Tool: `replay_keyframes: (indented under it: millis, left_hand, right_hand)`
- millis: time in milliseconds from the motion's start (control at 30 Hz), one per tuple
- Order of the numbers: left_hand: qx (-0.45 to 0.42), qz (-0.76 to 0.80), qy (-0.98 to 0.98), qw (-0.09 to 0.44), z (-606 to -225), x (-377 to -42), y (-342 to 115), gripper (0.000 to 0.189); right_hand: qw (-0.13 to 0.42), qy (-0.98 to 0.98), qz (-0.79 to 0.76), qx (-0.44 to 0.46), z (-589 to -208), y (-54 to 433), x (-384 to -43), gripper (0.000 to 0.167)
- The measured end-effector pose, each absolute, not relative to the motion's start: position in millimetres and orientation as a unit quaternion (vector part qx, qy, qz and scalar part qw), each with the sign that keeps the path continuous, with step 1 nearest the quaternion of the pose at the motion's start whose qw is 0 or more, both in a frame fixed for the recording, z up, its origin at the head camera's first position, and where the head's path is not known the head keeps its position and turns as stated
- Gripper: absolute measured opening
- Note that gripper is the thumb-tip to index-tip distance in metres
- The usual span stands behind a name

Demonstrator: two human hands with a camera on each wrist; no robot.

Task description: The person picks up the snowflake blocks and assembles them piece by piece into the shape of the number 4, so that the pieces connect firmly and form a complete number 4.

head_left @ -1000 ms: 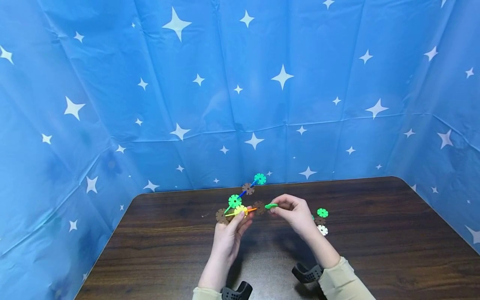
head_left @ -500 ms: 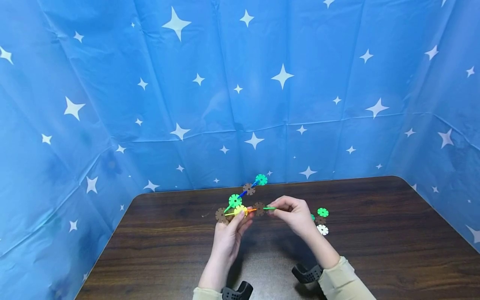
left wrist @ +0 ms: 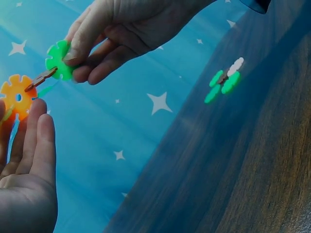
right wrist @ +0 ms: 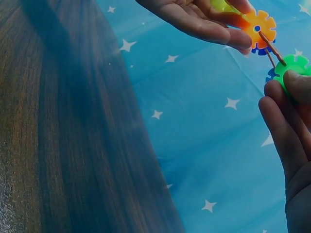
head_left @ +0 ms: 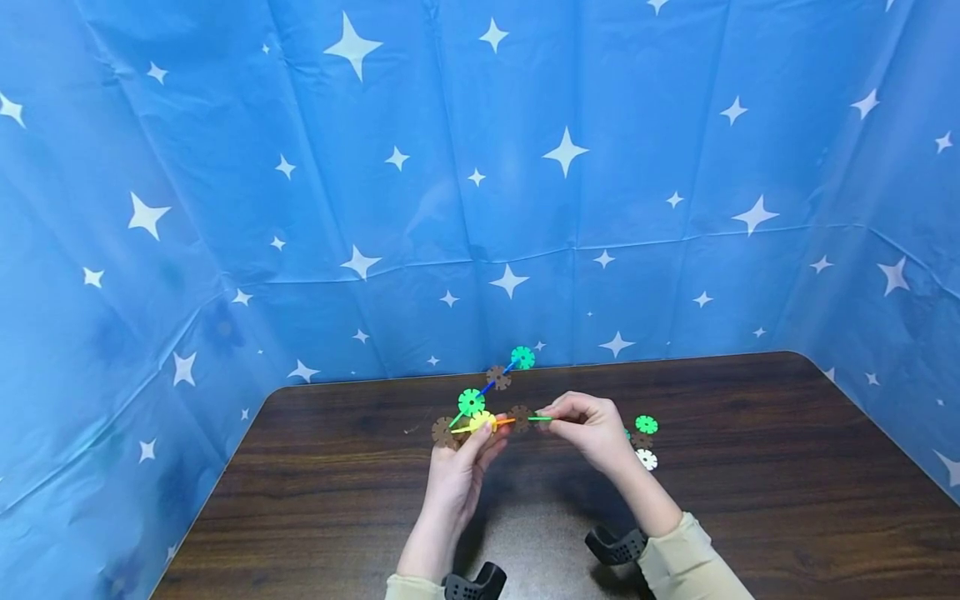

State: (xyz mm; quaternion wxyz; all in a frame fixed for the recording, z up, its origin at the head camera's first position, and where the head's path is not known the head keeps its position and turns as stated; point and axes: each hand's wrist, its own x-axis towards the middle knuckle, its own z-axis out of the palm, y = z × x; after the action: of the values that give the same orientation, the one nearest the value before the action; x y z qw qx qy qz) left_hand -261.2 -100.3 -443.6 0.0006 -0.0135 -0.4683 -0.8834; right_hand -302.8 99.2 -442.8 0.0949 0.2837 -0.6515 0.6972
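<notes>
In the head view my left hand (head_left: pixel 457 479) holds a chain of notched plastic snowflake discs, thumb on the yellow disc (head_left: pixel 482 422). Beside it the orange disc (left wrist: pixel 9 90) carries a brown disc (head_left: pixel 519 417). From the yellow part the chain runs to another brown disc at the left and up through green, blue and brown ones to a teal-green disc (head_left: pixel 522 358). My right hand (head_left: pixel 588 423) pinches a green disc (right wrist: pixel 294 64) between thumb and fingers. Edge-on in the head view, this disc meets the brown one at their notches.
To the right of my right hand lie several loose discs on the dark wooden table (head_left: pixel 750 483): a green one (head_left: pixel 647 425), a brown one (head_left: pixel 642 443) and a white one (head_left: pixel 647 460) among them. A blue star-patterned cloth (head_left: pixel 480 208) hangs behind the table.
The green disc in my right hand has turned edge-on and come a little left and down, up to the brown disc. My left hand has stayed almost still.
</notes>
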Motion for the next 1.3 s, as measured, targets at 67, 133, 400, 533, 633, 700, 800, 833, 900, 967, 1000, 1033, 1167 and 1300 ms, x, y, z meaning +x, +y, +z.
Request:
replay_keyframes:
  millis: [67, 133, 400, 533, 633, 700, 800, 833, 900, 967, 1000, 1033, 1167, 1300]
  left_hand:
    - [-0.017, -0.884, -0.466, 0.004, -444, -261, -100, 0.019]
    - [-0.021, -0.887, -0.461, 0.005, -444, -261, -99, 0.018]
    - [-0.042, -0.891, -0.453, 0.003, -443, -262, -101, 0.013]
    - [-0.048, -0.89, -0.454, 0.004, -442, -262, -103, 0.014]
    - [-0.05, -0.89, -0.453, 0.002, -440, -262, -103, 0.015]
    - [-0.049, -0.89, -0.454, 0.001, -440, -262, -103, 0.015]
    - [-0.047, -0.89, -0.454, 0.003, -440, -263, -104, 0.014]
    - [-0.046, -0.889, -0.455, 0.003, -440, -263, -104, 0.015]
    - [-0.045, -0.889, -0.456, 0.002, -441, -263, -104, 0.015]
    - [-0.047, -0.888, -0.457, 0.001, -441, -263, -105, 0.015]
    - [-0.048, -0.888, -0.457, 0.001, -441, -263, -105, 0.015]
    - [-0.049, -0.888, -0.457, 0.001, -441, -263, -105, 0.016]
    - [-0.048, -0.89, -0.453, 0.002, -440, -263, -106, 0.016]
    - [-0.041, -0.888, -0.457, 0.003, -440, -262, -107, 0.014]
  right_hand:
    - [0.093, -0.653, 0.695, 0.285, -441, 99, -302, 0.006]
    - [0.092, -0.654, 0.694, 0.287, -440, 100, -301, 0.006]
    - [0.106, -0.671, 0.672, 0.293, -436, 97, -299, 0.008]
    - [0.11, -0.703, 0.646, 0.277, -423, 93, -290, 0.01]
    - [0.118, -0.724, 0.627, 0.263, -416, 95, -285, 0.011]
    - [0.115, -0.733, 0.622, 0.25, -420, 99, -288, 0.013]
    - [0.098, -0.744, 0.619, 0.232, -430, 109, -295, 0.015]
    - [0.09, -0.749, 0.618, 0.222, -434, 113, -297, 0.016]
    - [0.074, -0.762, 0.609, 0.207, -438, 123, -297, 0.018]
    - [0.057, -0.773, 0.601, 0.193, -441, 134, -298, 0.019]
    - [0.049, -0.781, 0.594, 0.187, -443, 140, -299, 0.02]
    - [0.042, -0.789, 0.585, 0.183, -445, 146, -299, 0.021]
    - [0.022, -0.822, 0.541, 0.177, -450, 172, -302, 0.023]
    - [0.001, -0.856, 0.49, 0.167, -457, 194, -302, 0.023]
